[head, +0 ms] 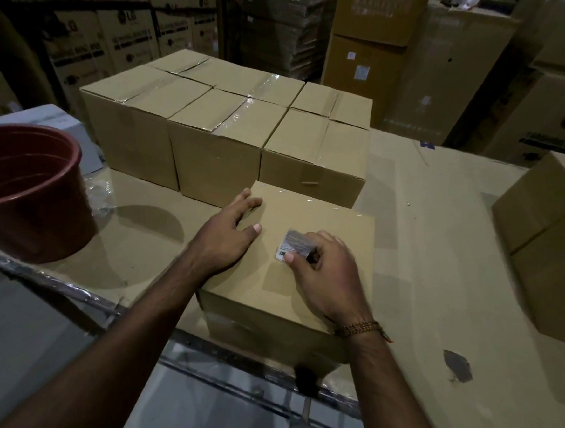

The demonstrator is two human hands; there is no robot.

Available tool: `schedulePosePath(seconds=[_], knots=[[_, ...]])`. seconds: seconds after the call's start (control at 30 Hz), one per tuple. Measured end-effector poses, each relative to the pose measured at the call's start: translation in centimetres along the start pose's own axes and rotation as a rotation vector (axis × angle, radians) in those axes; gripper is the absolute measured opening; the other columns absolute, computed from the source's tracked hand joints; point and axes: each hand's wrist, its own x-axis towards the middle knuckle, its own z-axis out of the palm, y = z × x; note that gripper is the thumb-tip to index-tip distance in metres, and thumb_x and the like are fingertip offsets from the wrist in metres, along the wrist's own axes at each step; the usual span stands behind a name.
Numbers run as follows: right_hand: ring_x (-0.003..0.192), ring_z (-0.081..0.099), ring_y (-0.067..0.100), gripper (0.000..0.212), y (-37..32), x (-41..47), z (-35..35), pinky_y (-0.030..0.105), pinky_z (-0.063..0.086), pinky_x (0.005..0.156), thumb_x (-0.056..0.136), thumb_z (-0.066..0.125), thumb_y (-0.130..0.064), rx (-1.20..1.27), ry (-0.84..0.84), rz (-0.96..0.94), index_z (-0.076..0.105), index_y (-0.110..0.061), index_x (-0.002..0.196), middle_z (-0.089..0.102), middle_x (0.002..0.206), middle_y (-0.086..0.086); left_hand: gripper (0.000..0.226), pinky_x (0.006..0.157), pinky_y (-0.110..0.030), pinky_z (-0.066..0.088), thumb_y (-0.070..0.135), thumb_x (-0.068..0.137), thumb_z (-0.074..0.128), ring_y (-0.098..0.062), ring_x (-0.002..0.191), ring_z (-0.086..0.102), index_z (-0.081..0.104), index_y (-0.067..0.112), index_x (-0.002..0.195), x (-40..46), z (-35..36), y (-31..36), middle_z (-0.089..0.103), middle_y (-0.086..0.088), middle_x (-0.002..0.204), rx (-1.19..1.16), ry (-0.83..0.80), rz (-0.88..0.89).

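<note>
1. Two hands are on the near box (267, 285), a plain brown carton that stands at the front edge of a cardboard-covered table (421, 255).
2. The left hand (230, 233) lies flat on the left side of this box's top. Its fingers are straight and spread, reaching over the far left corner, and its thumb points toward the middle. It grips nothing.
3. The right hand (324, 272) rests on the right half of the same top, fingers curled. Its thumb presses the lower left corner of a small label (294, 244), and the curled fingers cover the label's right side, so the hand holds the label against the cardboard.
4. The label sits near the middle of the box's top, slightly tilted, with a barcode showing at its lower left. Its print is too blurred to read.
5. A beaded bracelet (362, 328) circles the right wrist, above the box's near right corner.
6. Just behind the near box stands a block of taped boxes (213, 136) in two rows, almost touching its far edge.
7. Left of the near box, well apart, a red-brown bucket (34, 198) stands upright.
8. Right of the near box, well apart, another carton (548, 230) sits at the table's edge.
9. Beyond the taped boxes, printed cartons (120, 38) are stacked high in dim light.
</note>
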Motion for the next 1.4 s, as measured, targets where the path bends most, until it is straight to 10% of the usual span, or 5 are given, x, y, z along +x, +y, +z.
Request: schedulePosePath(seconds=[0.53,0.7,0.9,1.1,1.4], knots=[[0.097,0.07,0.012,0.015,-1.3,-0.7,-0.3,0.048,0.06,0.088,0.101,0.068,-0.037,0.205,0.021,0.12,0.076,-0.03,0.111,0.077,0.103,-0.012,0.04,0.118,-0.033,0.041,0.02,0.103,0.065,-0.014,0.144,0.047,0.065,0.025,0.142,-0.4,0.0,0.2,0.042,0.006,0.166,-0.037,0.145,0.028],[0.096,0.072,-0.003,0.029,-4.7,-0.7,0.1,0.017,0.058,0.075,0.093,0.082,-0.02,0.224,0.127,0.11,0.073,-0.031,0.118,0.076,0.102,-0.018,0.037,0.092,-0.018,0.057,0.017,0.103,0.064,0.001,0.116,0.063,0.065,0.026,0.139,-1.2,-1.4,-0.4,0.064,0.01,0.142,-0.253,0.28,0.074],[0.091,0.076,0.012,0.009,-12.5,2.0,5.7,0.035,0.066,0.074,0.099,0.074,-0.02,0.41,0.135,0.164,0.073,-0.028,0.105,0.08,0.098,-0.008,0.036,0.085,-0.023,0.055,0.017,0.101,0.065,-0.003,0.115,0.064,0.066,0.031,0.134,-2.2,-10.2,-4.7,0.053,0.014,0.153,-0.214,0.319,0.212],[0.082,0.07,0.005,0.027,-19.4,6.2,14.8,0.015,0.053,0.066,0.112,0.05,-0.015,0.642,0.076,0.259,0.072,-0.028,0.104,0.079,0.094,-0.011,0.036,0.108,-0.034,0.047,0.018,0.098,0.068,-0.017,0.134,0.056,0.067,0.026,0.134,-2.3,-22.2,-10.0,0.05,0.004,0.157,0.029,0.445,0.263],[0.057,0.058,-0.004,0.013,-27.2,11.1,25.8,0.014,0.046,0.057,0.102,0.069,-0.011,0.608,-0.001,0.194,0.075,-0.015,0.092,0.066,0.066,-0.014,0.036,0.115,-0.05,0.042,0.025,0.098,0.067,-0.027,0.135,0.051,0.068,0.018,0.133,-2.1,-35.2,-18.0,0.06,-0.003,0.146,0.4,0.623,0.116]])
